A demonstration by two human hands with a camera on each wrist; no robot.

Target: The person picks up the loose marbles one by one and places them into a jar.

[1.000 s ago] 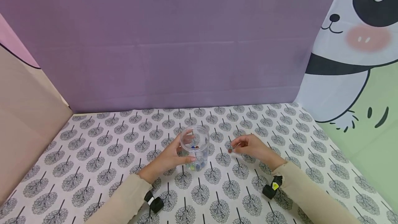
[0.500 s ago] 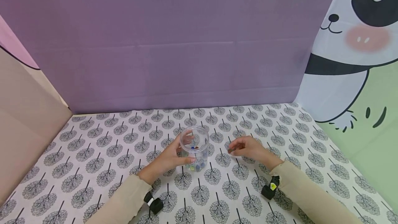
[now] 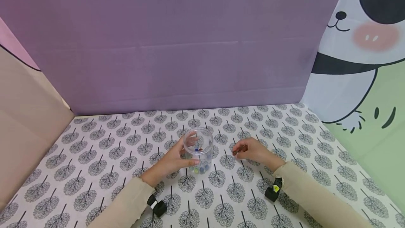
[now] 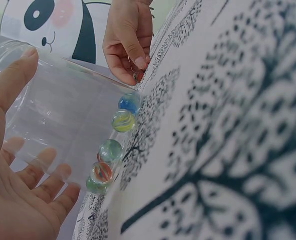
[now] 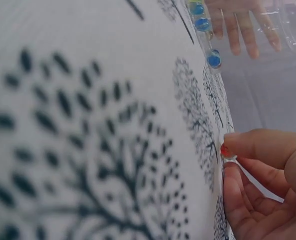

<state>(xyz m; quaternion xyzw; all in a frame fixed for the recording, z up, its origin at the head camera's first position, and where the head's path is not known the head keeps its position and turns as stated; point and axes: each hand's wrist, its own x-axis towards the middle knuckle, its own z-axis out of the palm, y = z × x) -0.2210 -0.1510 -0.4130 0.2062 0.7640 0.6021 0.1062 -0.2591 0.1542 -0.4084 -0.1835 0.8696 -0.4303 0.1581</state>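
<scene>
between fingertips (image 5: 248, 145), small red marble (image 5: 225, 149).

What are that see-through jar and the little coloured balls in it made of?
The jar looks like clear plastic, thin-walled and glossy: the left hand shows through its wall, though it might be glass. The balls look like glass marbles, shiny and translucent with coloured swirls inside. The right hand pinches a reddish one.

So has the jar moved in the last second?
No. The jar sits on the same tree prints of the cloth, left hand holding it.
</scene>
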